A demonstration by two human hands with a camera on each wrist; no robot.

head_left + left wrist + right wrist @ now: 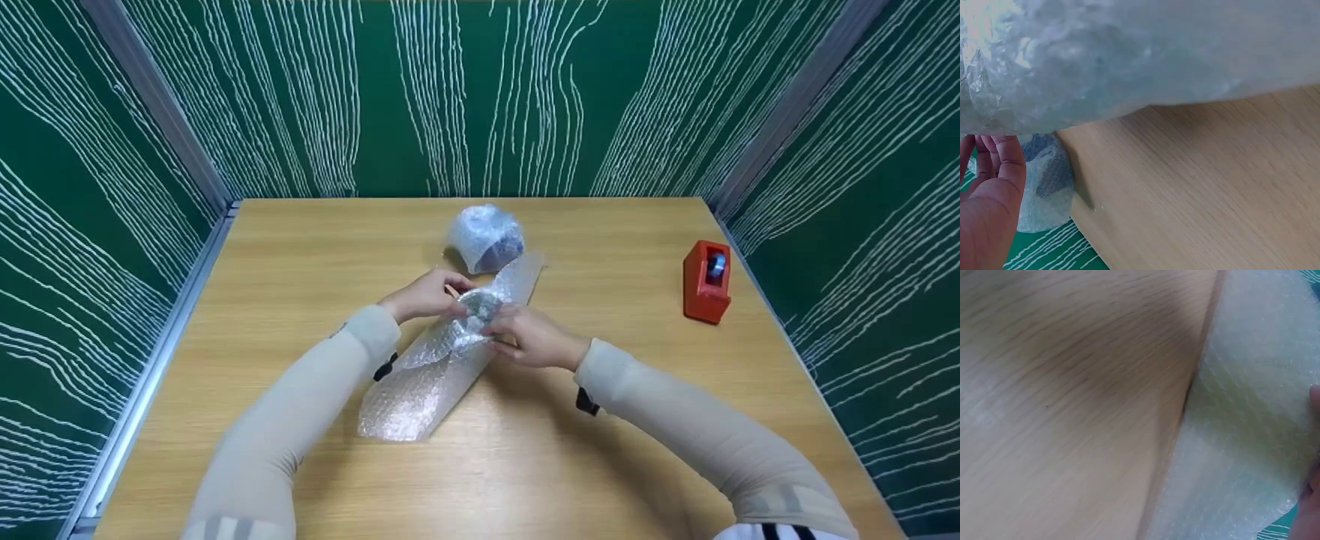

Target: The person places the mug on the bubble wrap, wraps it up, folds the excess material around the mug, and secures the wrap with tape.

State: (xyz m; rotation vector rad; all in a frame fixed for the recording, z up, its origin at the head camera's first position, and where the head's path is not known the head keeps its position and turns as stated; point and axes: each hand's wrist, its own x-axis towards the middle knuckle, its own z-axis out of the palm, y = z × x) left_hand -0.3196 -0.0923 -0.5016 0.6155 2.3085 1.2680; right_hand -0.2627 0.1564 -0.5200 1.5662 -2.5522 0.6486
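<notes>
A long sheet of bubble wrap (409,397) lies diagonally across the middle of the table. At its centre is a round, clear-looking object (480,303) with a pale rim, partly covered by folds of the wrap. My left hand (427,295) grips the upper left side of this bundle, fingers bent around its edge. From the right, my right hand (538,337) pinches the wrap against the object's lower right side. In the left wrist view, the raised wrap (1129,62) hides the left fingertips (1009,147). Only part of the right hand (1307,506) shows at the right wrist view's edge.
Just behind the sheet sits a bubble-wrapped bundle (487,234) with something dark blue inside. A red tape dispenser (705,289) stands near the table's right edge. Green walls with white wavy lines (480,97) enclose the wooden table (300,247) at the back and both sides.
</notes>
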